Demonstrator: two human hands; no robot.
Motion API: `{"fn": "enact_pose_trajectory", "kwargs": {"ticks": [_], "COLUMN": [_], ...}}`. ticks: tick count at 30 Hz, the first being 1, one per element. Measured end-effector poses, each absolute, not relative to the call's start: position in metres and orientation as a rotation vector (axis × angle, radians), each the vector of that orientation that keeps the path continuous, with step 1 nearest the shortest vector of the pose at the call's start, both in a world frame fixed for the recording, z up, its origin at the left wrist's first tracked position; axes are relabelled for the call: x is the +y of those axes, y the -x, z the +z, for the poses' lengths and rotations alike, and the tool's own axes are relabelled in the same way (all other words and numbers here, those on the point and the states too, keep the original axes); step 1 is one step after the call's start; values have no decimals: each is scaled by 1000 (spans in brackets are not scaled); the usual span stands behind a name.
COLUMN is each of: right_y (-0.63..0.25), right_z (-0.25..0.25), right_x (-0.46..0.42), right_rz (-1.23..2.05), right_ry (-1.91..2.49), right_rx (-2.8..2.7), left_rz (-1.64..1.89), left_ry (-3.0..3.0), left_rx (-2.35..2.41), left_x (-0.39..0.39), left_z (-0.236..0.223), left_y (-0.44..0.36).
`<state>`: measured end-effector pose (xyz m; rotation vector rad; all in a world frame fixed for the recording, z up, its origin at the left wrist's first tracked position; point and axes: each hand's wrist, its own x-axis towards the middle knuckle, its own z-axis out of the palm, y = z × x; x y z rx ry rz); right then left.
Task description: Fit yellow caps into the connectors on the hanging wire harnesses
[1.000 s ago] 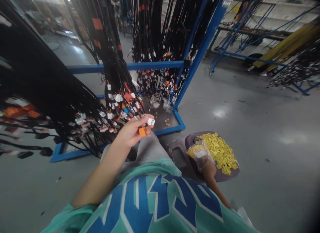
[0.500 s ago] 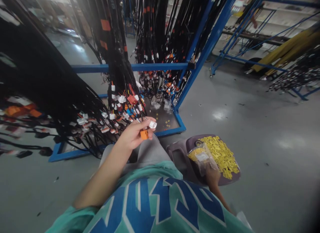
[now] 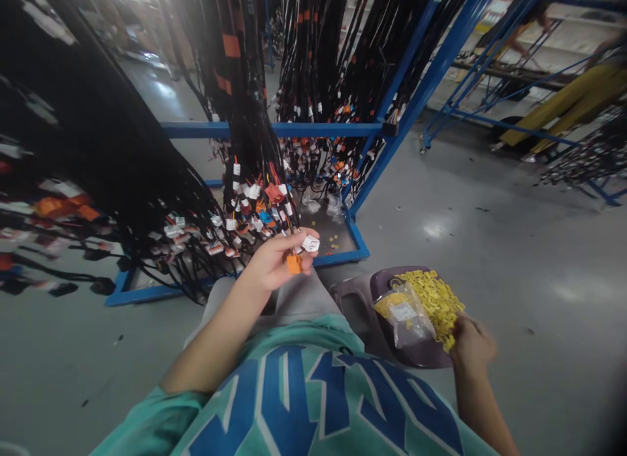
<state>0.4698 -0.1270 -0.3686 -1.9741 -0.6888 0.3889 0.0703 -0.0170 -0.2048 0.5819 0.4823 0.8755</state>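
Note:
My left hand [image 3: 277, 261] is raised in front of me, its fingers pinched on an orange connector [image 3: 294, 264] and a white connector [image 3: 310, 244] at the ends of wires from the hanging black wire harnesses [image 3: 245, 181]. My right hand [image 3: 471, 342] rests at the near right edge of a purple stool seat [image 3: 392, 351], its fingers curled into the pile of small yellow clips [image 3: 435, 299] lying there. What those fingers hold is hidden. A clear plastic bag [image 3: 404, 312] with yellow clips in it lies on the seat just left of that hand.
A blue metal rack [image 3: 304, 128] carries many black harnesses with white, orange and blue plugs. Its base frame [image 3: 343, 250] lies on the grey floor just beyond my knees. More blue racks [image 3: 490, 83] and harnesses stand at the far right.
My right hand has come out from behind the bag and moved to the right, onto the near edge of the yellow pile. The left hand keeps its connectors and has barely moved.

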Motion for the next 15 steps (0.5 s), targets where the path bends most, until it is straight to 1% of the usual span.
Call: {"fn": "enact_pose_trajectory", "kwargs": {"ticks": [1, 3, 5, 8, 11, 15], "right_y": [-458, -428, -392, -341, -299, -261], "right_z": [-357, -328, -295, -249, -216, -196], "right_x": [-114, -90, -71, -57, -52, -48], "right_rz": [444, 712, 944, 1167, 1298, 1366], "right_ry": [1828, 1543, 1392, 1182, 1022, 845], "right_rx": [-595, -574, -680, -858, -1033, -1169], "left_rz": [873, 870, 871, 870, 867, 874], "left_ry": [-573, -561, -558, -574, -589, -585], "left_rx": [482, 488, 497, 499, 500, 485], "left_x": [-18, -19, -21, -24, -26, -28], "left_z": [-204, -203, -201, -197, -195, -194], "left_y": [-70, -70, -70, -69, -68, -67]}}
